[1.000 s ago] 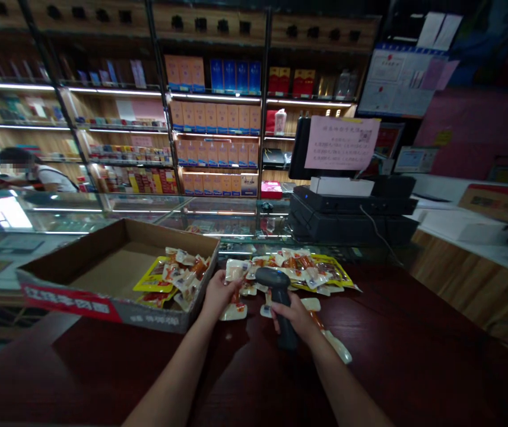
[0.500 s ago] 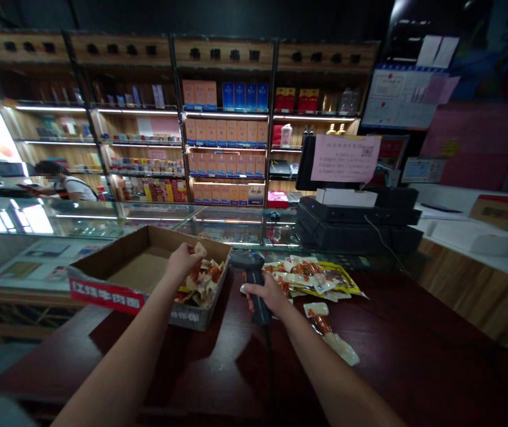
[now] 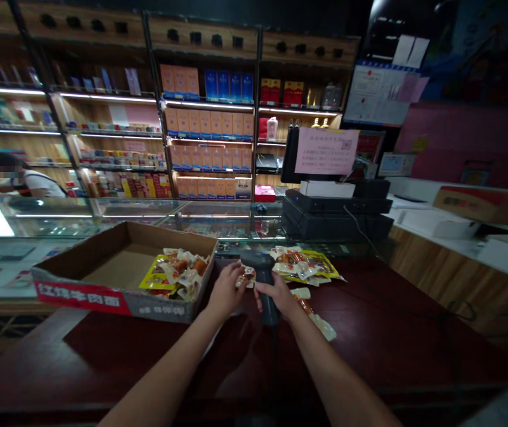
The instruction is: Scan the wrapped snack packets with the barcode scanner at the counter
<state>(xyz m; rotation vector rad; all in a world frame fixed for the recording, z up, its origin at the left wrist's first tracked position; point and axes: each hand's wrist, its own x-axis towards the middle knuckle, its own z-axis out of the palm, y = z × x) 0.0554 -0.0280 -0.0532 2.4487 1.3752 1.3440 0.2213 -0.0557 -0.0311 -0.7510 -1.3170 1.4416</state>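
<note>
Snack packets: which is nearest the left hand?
The packet at the left hand, left of the scanner; others lie in the box or right of the scanner.

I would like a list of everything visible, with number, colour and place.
Scanner: one, dark grey, centre
Open box: one, brown, grey, red, left
Boxed packets: several, white, brown, yellow, box's right
Packet heap: one, white, brown, yellow, right of scanner
Loose packets: perhaps two, white, brown, nearer than heap
Small packet: one, white, brown, beside scanner
Table: one, dark red, foreground
Glass counter: one, clear, behind table
Monitor: one, black, behind heap
Sheet: one, pink, on monitor
Shelves: several, wooden, background
Shelf boxes: many, orange, blue, red, background
Wall papers: several, white, upper right
Carton: one, brown, red, far right
Person: one, white top, far left
Left hand: one, bare, at small packet
Right hand: one, bare, holding scanner
</note>
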